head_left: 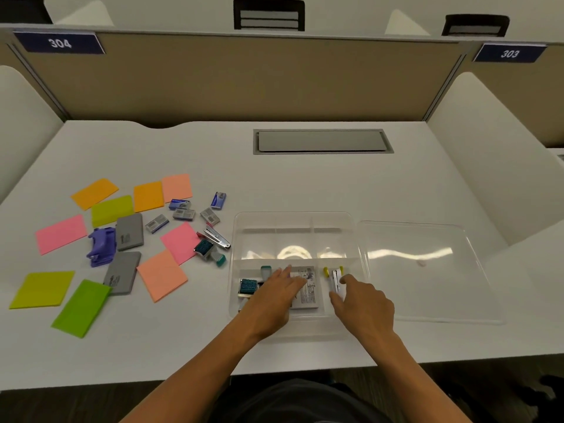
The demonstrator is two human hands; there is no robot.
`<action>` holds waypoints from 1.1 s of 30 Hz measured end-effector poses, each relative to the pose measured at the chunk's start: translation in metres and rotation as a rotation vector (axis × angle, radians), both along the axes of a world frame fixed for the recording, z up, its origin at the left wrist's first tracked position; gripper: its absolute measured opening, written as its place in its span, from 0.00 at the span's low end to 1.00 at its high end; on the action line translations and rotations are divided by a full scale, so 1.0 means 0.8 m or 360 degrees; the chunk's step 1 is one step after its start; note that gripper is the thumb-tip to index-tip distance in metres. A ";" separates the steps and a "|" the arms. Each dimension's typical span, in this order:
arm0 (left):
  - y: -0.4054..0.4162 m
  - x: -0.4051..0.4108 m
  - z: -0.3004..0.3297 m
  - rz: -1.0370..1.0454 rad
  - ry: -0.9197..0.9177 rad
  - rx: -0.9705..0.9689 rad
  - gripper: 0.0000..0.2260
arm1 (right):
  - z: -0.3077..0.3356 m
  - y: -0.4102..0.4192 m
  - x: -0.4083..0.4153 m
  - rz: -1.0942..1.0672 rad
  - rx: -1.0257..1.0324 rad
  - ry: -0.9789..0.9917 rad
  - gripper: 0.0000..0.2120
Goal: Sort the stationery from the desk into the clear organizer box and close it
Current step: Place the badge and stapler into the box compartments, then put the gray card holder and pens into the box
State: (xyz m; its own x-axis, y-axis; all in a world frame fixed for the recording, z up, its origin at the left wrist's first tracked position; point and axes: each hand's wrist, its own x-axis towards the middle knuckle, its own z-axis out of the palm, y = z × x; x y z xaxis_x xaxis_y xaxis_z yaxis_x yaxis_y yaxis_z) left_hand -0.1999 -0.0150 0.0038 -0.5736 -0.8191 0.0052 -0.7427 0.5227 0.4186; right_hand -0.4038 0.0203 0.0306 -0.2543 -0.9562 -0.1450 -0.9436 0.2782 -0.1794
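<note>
**Sorting stationery into clear organizer, both hands in the front compartments**

Handling notes, big to small. Desk (pixel 305 184): white, smooth, hard, so flat things will slide; a grey cable hatch (pixel 322 141) sits near the far edge, with a tan partition (pixel 244 77) behind bearing tags 304 and 303. Clear organizer box (pixel 294 222) lies near the front edge, right of centre; thin rigid plastic, probably light, likely to skid if pushed. Its lid (pixel 427 270) lies open flat on the right, touching the box; best lifted by its outer edge.

Sticky note pads (pixel 61 233), many colours, are scattered toward the left edge; soft, light, best pinched by the edges. Two grey stamp pads (pixel 130 232) and a purple hole punch (pixel 102 245) lie among them; stiff and heavier, grip by the sides. Small staple boxes (pixel 183 214), a staple remover (pixel 216 238) and a teal stamp (pixel 209 251) sit just left of the box.

Left hand (pixel 274 296): fingers straight, together, lying flat on a white packet (pixel 309 293) in the front-left compartment, beside another teal stamp (pixel 248 285). Right hand (pixel 363 300): thumb and forefinger slightly apart, touching a small yellow-knobbed stapler (pixel 334 277) in the front-right compartment; firm pinch or not, cannot tell.
</note>
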 end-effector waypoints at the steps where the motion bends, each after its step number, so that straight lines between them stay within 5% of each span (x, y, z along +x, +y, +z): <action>1: 0.002 0.004 0.002 0.0007 0.0052 -0.0043 0.29 | 0.000 -0.003 0.004 0.0009 -0.0042 -0.0039 0.21; 11: 0.003 0.115 0.002 0.0706 0.0381 -0.0074 0.25 | 0.016 -0.039 0.079 0.0513 -0.0312 -0.0567 0.27; 19: 0.004 0.225 0.003 0.1332 0.0320 0.0072 0.27 | 0.028 -0.076 0.167 0.0933 -0.0236 -0.0565 0.30; 33: -0.004 0.344 -0.011 0.1673 0.0278 0.0142 0.29 | -0.001 -0.120 0.277 0.0991 0.0174 -0.0507 0.35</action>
State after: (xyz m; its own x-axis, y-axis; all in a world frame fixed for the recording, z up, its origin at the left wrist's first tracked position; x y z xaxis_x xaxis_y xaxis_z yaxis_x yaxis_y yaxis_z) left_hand 0.0750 -0.0181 -0.0050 0.4234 -0.9036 -0.0654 -0.7288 -0.3826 0.5679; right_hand -0.1819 -0.0754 0.0299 0.4056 -0.8860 -0.2247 -0.8393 -0.2637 -0.4753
